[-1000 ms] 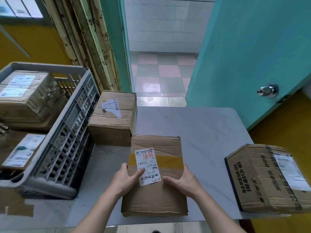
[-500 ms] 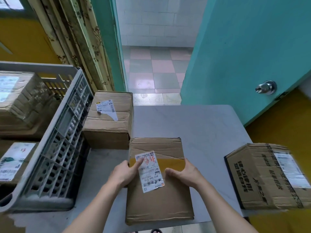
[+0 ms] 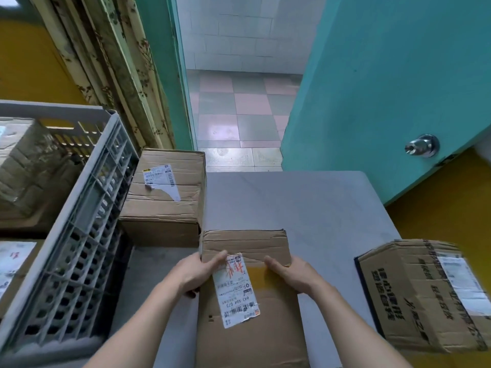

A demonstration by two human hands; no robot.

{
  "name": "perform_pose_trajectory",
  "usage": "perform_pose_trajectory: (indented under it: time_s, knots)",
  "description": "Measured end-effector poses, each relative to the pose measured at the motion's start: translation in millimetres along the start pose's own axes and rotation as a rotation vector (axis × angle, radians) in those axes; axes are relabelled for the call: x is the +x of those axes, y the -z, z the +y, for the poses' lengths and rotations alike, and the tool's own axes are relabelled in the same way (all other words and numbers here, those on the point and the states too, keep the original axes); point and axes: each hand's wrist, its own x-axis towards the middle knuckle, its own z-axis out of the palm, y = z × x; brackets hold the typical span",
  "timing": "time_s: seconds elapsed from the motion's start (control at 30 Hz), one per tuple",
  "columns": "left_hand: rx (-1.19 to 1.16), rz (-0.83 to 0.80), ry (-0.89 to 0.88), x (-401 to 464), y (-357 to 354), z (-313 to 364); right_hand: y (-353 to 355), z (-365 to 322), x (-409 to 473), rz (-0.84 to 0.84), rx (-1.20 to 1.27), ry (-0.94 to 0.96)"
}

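On the near middle of the pale grey desk I see the flat brown cardboard parcel, lying lengthwise with its near end reaching the desk's front edge. I cannot tell whether it rests fully on the desk or is lifted slightly. A white shipping label with red handwriting is stuck aslant on its top, crossing a yellow tape band.

Both hands are on the parcel's far half. The left hand clasps the left edge, with its fingers laid over the top and touching the label and its thumb down the side. The right hand clasps the right edge, with its thumb on the top face.

At the desk's far-left corner stands a taller brown cardboard box with a torn white label, just beside the parcel's far-left corner. Along the desk's left side sits a grey slatted plastic crate holding more cartons. At the desk's right edge lies a brown carton with black printed characters, well apart from the right hand. Beyond the desk's far-right corner is a teal door with a metal knob.
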Motion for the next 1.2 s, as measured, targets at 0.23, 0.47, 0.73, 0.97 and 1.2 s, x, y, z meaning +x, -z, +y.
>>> perform_pose_trajectory:
  time_s: [0.23,0.47,0.73,0.97,1.2]
  knots:
    - [0.057,0.036,0.084,21,6,29,14,-25,33,0.03,0.035,-0.001]
    - [-0.007,-0.008,0.131,30,5,29,13,-26,40,0.005,-0.005,-0.028]
    - [-0.204,0.031,0.282,36,10,45,25,-40,49,-0.034,0.133,-0.284]
    - [-0.192,0.059,0.28,29,6,47,20,-39,50,0.042,0.04,-0.234]
    - [-0.424,-0.031,0.236,-8,25,73,47,-56,5,0.017,0.256,-0.178]
